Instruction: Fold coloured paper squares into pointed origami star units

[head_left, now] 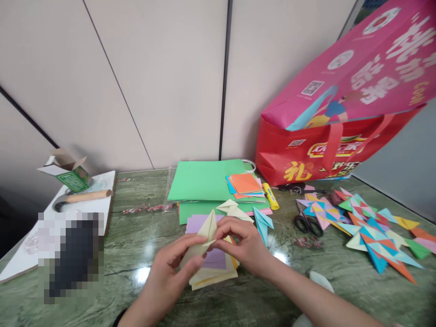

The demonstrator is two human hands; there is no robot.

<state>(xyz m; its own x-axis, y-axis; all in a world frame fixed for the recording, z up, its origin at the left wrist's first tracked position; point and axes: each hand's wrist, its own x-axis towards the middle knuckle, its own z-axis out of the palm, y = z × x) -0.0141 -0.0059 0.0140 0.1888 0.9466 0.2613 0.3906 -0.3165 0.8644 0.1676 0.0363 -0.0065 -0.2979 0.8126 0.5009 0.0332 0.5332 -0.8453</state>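
Pale yellow folded paper (208, 225) is held up between both hands, its pointed tip upward. My left hand (179, 259) grips its left and lower side between thumb and fingers. With thumb and fingertips, my right hand (243, 238) pinches its right edge. Beneath the hands lies a stack of purple and yellow paper sheets (214, 281). Just behind are a cream folded paper piece (235, 210) and a light blue folded paper piece (263, 223).
Behind lie green paper sheets (204, 179), small coloured squares (248, 184) and a yellow glue stick (270, 196). To the right are scissors (308, 222), paper stars (378, 240) and a red gift bag (306, 154). At left, a white board (34, 247) bears a small box (73, 177) and a wooden-handled tool (86, 196).
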